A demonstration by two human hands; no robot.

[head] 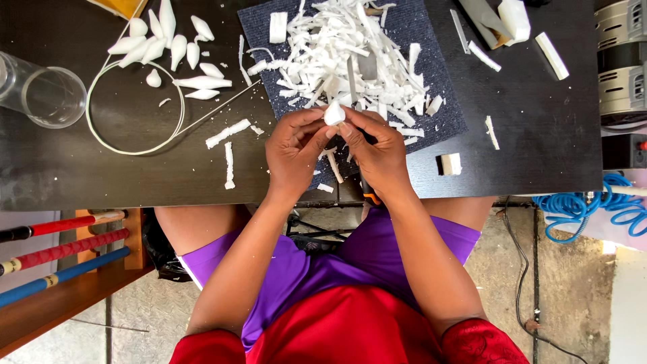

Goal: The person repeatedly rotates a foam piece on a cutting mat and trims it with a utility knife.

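Both hands met above the table edge: the left hand point(293, 152) and right hand point(379, 152) pinched a small white foam piece point(334, 113) between thumbs and fingertips, just before the dark mat point(431, 81) heaped with white shavings point(344, 54).

head camera looks straight down, close over the table point(81, 175).

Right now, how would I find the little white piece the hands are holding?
Find the dark mat heaped with white shavings on the black table. At its near edge, the left hand and right hand meet. Pinched between their fingertips is the white piece, the only one lifted off the table.
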